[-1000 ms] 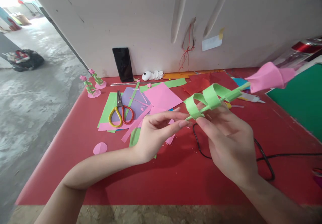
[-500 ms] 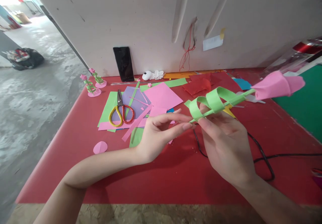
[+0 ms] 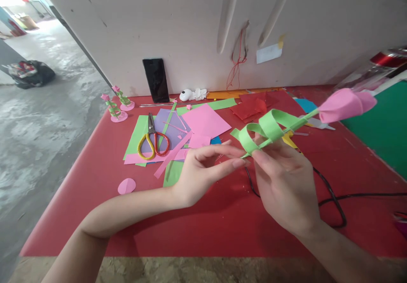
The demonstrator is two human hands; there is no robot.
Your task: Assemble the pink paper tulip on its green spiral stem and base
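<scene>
1. The paper flower (image 3: 270, 127) is held in the air above the middle of the surface (image 3: 197, 228), slanting up to the right. Its pink bud (image 3: 346, 104) is the highest part, and looped green leaves (image 3: 254, 132) sit low on the green stem (image 3: 300, 122).
2. The right hand (image 3: 282, 181) has its fingers closed on the lower part of the stem, just under the leaf loops.
3. The left hand (image 3: 203, 170) grips nothing. Its thumb and forefinger are stretched out and slightly apart, with the tips right at the stem's bottom end; I cannot tell whether they touch it.
4. At the far right edge stands a clear container (image 3: 365, 73) with something shiny and red at its top. What is inside is too blurred to tell.
5. The surface is red. Behind the left hand lies a loose heap of coloured sheets, a pink sheet (image 3: 205, 122) uppermost, and scissors (image 3: 153, 141) with yellow and red handles rest on the heap.
6. A pink paper disc (image 3: 126, 186) lies alone near the left forearm.
7. A black cable (image 3: 330, 198) loops under the right hand.
8. A green sheet (image 3: 381, 134) covers the right side.
9. Two small paper flowers (image 3: 116, 107) stand on pink discs at the back left corner.
10. A dark phone (image 3: 155, 80) leans upright against the pale wall (image 3: 190, 20) behind.
11. To the left is bare concrete floor (image 3: 38, 130), with a dark bag (image 3: 30, 73) lying on it.
</scene>
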